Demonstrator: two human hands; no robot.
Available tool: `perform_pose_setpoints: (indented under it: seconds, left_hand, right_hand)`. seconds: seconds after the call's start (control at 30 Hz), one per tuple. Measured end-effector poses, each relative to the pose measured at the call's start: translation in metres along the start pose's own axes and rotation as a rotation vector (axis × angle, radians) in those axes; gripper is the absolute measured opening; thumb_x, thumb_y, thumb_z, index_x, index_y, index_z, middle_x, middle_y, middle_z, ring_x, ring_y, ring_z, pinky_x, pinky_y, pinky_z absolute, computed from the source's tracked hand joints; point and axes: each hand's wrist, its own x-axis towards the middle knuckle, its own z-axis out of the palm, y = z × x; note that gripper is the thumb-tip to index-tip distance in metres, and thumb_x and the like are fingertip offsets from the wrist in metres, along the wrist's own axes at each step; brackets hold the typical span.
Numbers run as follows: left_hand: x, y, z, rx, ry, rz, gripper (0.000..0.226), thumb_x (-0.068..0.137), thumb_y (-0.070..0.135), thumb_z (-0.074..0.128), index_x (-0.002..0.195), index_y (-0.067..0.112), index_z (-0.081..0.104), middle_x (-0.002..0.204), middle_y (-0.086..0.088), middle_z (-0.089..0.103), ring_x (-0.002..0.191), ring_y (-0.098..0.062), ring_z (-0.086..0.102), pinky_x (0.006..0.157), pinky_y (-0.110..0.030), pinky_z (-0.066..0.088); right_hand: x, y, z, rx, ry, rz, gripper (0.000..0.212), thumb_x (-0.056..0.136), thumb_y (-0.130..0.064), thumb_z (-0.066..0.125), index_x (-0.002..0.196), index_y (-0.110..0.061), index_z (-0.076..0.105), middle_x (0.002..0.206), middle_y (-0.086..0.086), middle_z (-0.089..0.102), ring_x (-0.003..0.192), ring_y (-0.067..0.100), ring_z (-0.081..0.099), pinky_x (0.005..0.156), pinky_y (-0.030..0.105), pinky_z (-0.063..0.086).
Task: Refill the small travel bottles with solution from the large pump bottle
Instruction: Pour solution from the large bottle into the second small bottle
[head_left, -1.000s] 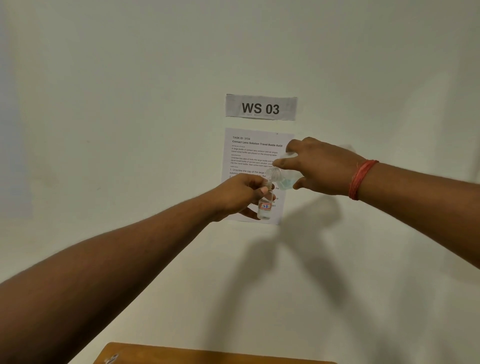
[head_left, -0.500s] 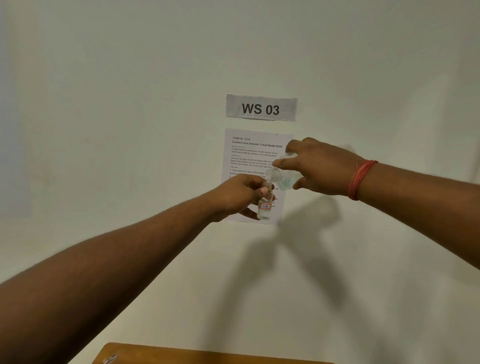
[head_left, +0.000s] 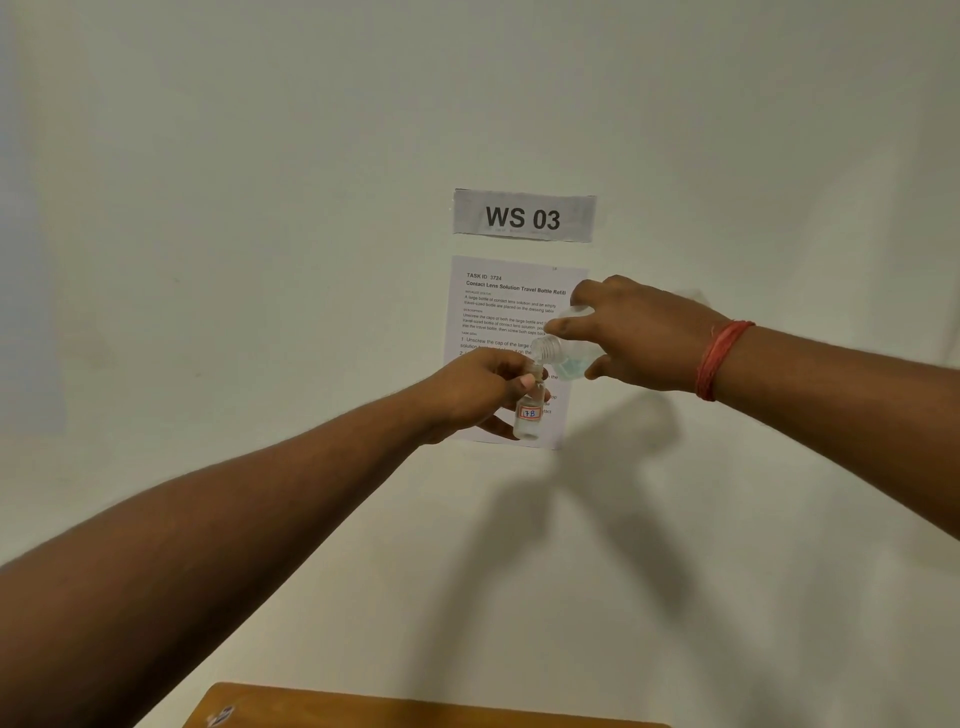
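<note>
The left hand (head_left: 480, 387) pinches a small clear bottle (head_left: 530, 415) upright near its neck, a label on it reading 178. The right hand (head_left: 636, 332), a red thread band (head_left: 719, 358) at its wrist, grips a large clear bottle (head_left: 563, 353) tipped sideways, its open mouth touching the small bottle's top. Both are held up before a printed sheet (head_left: 509, 306) under a sign (head_left: 523, 215) reading WS 03.

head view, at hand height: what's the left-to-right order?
Left hand gripping the small clear travel bottle with the red-boxed 178 label → open neck of the larger tilted clear bottle holding pale blue liquid → right hand holding it → red thread band on the right wrist.
</note>
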Motion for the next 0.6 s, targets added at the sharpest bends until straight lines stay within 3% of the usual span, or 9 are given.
perform_pose_setpoints:
  seconds: [0.6]
  left_hand:
    - [-0.0021, -0.0002, -0.0002, -0.002, 0.001, -0.013, 0.022, 0.106, 0.012, 0.05, 0.12, 0.011, 0.068, 0.116, -0.006, 0.075, 0.104, -0.019, 0.072, 0.078, -0.039, 0.065]
  right_hand:
    - [-0.0021, -0.002, -0.0027, 0.01, -0.008, 0.001, 0.068, 0.086, -0.036, 0.071, 0.147, -0.031, 0.04, 0.137, 0.008, 0.046, 0.112, 0.029, 0.05, 0.088, 0.042, 0.052]
